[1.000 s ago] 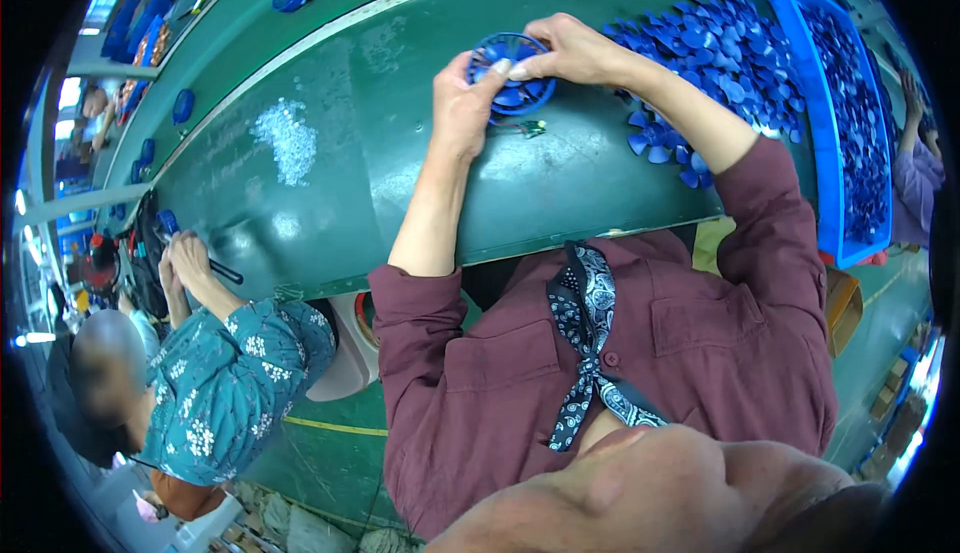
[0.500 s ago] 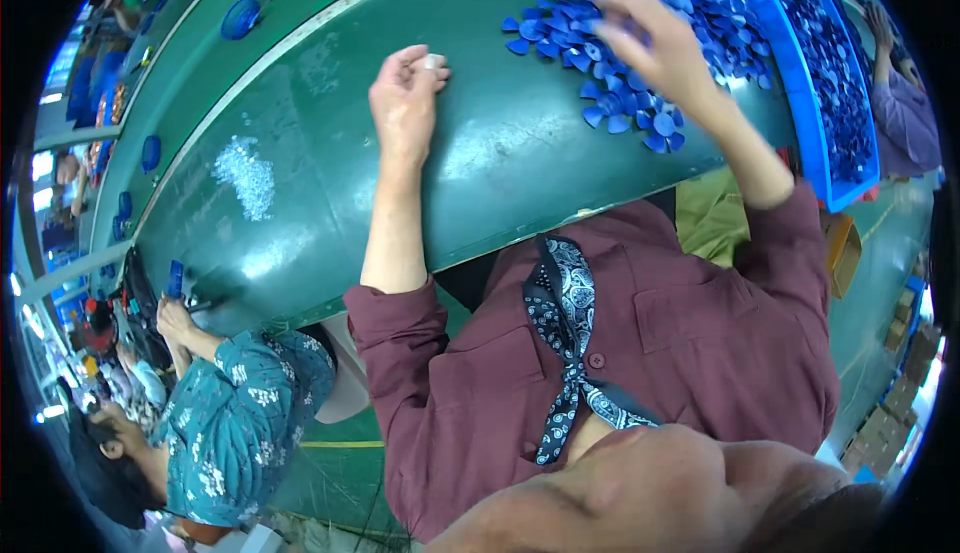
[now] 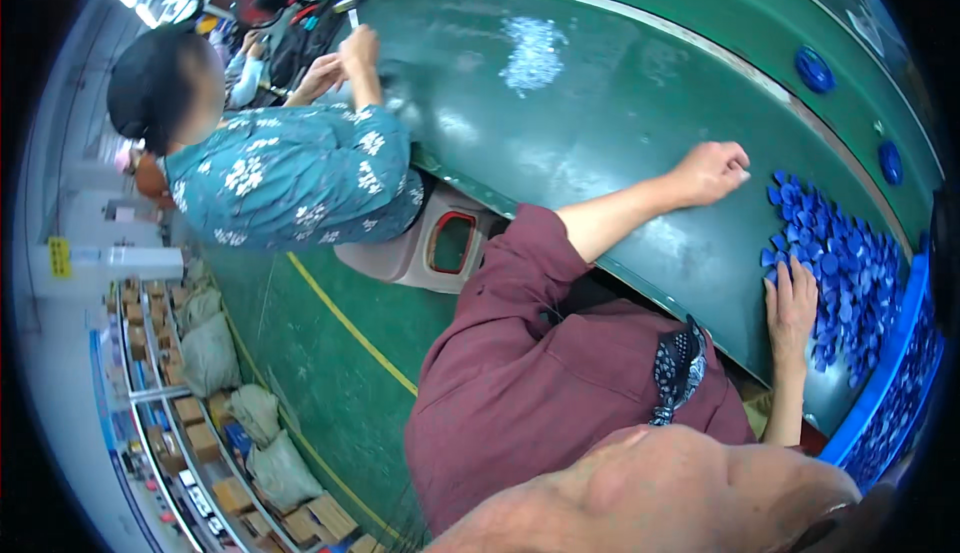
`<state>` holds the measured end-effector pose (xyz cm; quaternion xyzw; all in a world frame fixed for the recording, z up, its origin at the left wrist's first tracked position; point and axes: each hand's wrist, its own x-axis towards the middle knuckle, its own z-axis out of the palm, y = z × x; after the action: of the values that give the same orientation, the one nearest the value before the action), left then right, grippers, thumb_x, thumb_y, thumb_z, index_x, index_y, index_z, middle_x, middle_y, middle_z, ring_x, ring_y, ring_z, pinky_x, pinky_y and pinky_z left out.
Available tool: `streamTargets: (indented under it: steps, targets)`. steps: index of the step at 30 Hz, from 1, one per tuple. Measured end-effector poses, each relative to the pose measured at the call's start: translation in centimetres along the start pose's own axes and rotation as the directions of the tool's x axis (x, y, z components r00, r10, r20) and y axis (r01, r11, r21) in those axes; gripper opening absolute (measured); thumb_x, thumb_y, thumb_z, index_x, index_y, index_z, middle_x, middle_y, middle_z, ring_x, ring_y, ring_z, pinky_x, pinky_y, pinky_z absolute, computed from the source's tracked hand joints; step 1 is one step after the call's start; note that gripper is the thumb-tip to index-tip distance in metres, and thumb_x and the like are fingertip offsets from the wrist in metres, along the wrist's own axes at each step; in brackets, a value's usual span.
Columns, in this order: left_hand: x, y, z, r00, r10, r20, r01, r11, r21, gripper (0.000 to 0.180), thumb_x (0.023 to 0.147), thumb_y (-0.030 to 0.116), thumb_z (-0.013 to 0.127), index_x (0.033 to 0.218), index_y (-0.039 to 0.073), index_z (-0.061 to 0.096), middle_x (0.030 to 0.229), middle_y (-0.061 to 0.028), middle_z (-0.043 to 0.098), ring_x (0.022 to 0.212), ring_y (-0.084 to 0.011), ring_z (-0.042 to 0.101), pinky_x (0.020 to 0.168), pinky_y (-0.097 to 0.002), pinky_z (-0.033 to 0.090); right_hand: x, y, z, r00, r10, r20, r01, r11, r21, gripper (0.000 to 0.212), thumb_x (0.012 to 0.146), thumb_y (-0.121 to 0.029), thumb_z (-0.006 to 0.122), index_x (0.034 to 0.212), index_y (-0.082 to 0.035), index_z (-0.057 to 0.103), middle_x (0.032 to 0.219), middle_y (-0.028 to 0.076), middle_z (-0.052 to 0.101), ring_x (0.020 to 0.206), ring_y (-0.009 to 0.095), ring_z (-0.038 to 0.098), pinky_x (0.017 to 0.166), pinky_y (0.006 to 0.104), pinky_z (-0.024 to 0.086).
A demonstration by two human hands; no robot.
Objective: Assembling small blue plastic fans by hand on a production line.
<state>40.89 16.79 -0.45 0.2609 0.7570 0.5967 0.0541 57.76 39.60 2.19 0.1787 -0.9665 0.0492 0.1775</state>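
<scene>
My left hand [image 3: 708, 171] is held over the green tabletop [image 3: 590, 153], left of a heap of small blue fan blades [image 3: 850, 253]. Its fingers are curled together, and a tiny whitish spot shows at the fingertips; whether it is a held piece or something worn on a finger is too small to tell. With fingers stretched out, my right hand [image 3: 793, 308] lies at the near left edge of the heap, its fingertips touching or just over the outermost blades. No blade is plainly gripped in it.
A blue bin [image 3: 885, 373] full of blue blades stands at the right. Small clear pieces [image 3: 533, 53] lie farther along the table. A co-worker [image 3: 290, 168] in a floral shirt sits at the left beside a stool [image 3: 420, 243]. Blue coils [image 3: 815, 70] lie on the green surface beyond.
The view has swung left, bringing the co-worker and shelves further in. My right hand has gone from above the heap to its near edge. My left hand stays curled.
</scene>
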Motion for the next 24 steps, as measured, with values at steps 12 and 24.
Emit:
streamTargets:
  steps: [12,24]
  targets:
    - [-0.3,0.8,0.9,0.990,0.140,0.024,-0.142,0.971,0.195,0.021,0.081,0.017,0.062,0.094,0.001,0.061,0.085,-0.0143,0.066,0.081,-0.0324,0.064,0.072,-0.0418,0.050,2.0,2.5,0.5,0.982,-0.011,-0.188,0.000,0.998,-0.062,0.023,0.088,-0.001,0.058,0.110,0.005,0.057,0.088,0.018,0.061,0.076,0.031,0.060,0.066,0.0367,0.050]
    - [-0.1,0.5,1.7,0.975,0.216,0.044,-0.221,0.948,0.231,0.019,0.082,0.017,0.060,0.095,0.004,0.062,0.093,-0.0141,0.065,0.085,-0.0330,0.063,0.073,-0.0437,0.049,1.6,4.7,0.6,0.884,0.203,-0.422,-0.176,0.979,0.104,0.019,0.092,-0.003,0.054,0.108,0.004,0.061,0.095,0.015,0.065,0.080,0.024,0.064,0.072,0.0318,0.051]
